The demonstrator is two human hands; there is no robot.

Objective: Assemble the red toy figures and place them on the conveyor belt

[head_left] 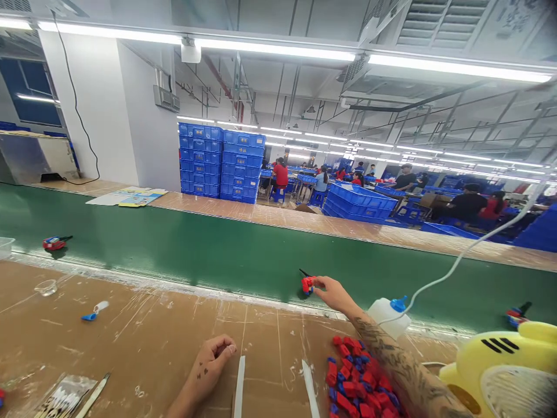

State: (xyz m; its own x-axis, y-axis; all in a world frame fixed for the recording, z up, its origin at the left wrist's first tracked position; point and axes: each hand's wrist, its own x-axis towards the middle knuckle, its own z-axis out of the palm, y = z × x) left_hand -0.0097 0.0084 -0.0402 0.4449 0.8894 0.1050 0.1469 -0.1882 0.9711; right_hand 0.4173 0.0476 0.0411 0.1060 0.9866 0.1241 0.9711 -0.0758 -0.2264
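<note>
The right hand [334, 293] pinches a red plastic toy [307, 285] at the green conveyor belt [209, 255], two o'clock from the left hand [211, 363], loosely curled at the bench [152, 354], contents hidden.

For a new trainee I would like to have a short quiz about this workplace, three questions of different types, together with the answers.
1. Which hand has its fingers on the small red assembly at the green belt?
2. Where does the pile of red and blue parts lie?
A) on the green belt
B) on the brown table
C) in a blue crate
3. Fill in: the whitish bottle has a ____ cap.

Key: 1. the right hand; 2. B; 3. blue.
</note>
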